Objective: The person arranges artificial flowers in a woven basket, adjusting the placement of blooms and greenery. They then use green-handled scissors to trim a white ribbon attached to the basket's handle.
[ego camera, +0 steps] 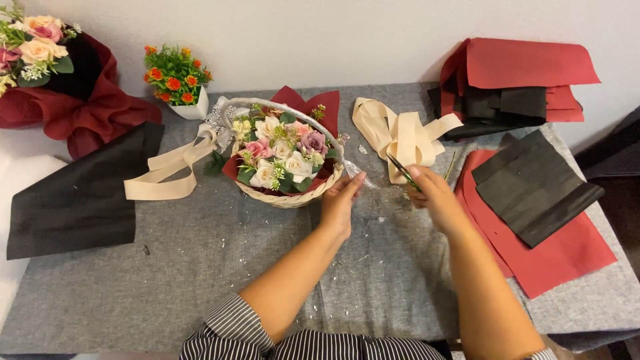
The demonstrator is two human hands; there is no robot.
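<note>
Our left hand (341,200) pinches thin clear cellophane strip (357,172) beside round wicker flower basket (288,197); right hand (432,195) grips green-handled scissors (402,171). Film flimsy, slippery; we hold near edge.

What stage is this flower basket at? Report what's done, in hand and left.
Done: the wicker basket is filled with roses and has a cream ribbon on its handle. In hand: the left hand pinches clear film by the basket rim while the right hand holds scissors. Left, apparently: trimming that film and clearing scraps from the grey table.
</note>
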